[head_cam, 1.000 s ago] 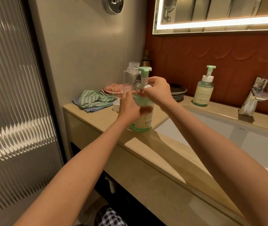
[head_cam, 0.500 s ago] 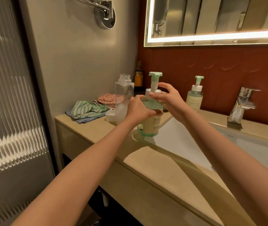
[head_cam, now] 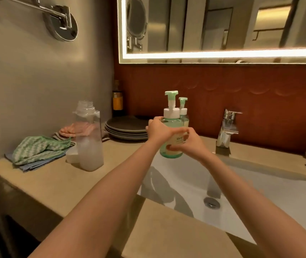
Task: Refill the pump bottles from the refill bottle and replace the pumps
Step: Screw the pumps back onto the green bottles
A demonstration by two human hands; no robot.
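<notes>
Arms outstretched, left hand [head_cam: 157,131] grip clasping upright pump bottle [head_cam: 173,123] high up, right hand [head_cam: 190,144] grip clasping it lower

Bathroom vanity. Beige stone countertop [head_cam: 55,183] runs left to right, with a white rectangular undermount basin [head_cam: 260,192] set into it and a chrome drain [head_cam: 211,202] in the basin floor. Chrome single-lever tap [head_cam: 226,129] sits on the ledge behind the basin.

Back wall: dark red-brown panel with scalloped relief [head_cam: 241,99]. Above it, a wide wall mirror [head_cam: 204,25] with a bright lit strip [head_cam: 222,55] along its left and bottom edges, brightest thing in shot.

Left wall: plain grey-beige plaster [head_cam: 36,81], with a round chrome wall mount with jointed arm [head_cam: 61,23] high up.

Corner clutter: stack of dark grey plates [head_cam: 126,129], and a green-and-white zigzag cloth [head_cam: 36,148] over a folded blue cloth [head_cam: 35,164]. Light is warm and dim overall.
</notes>
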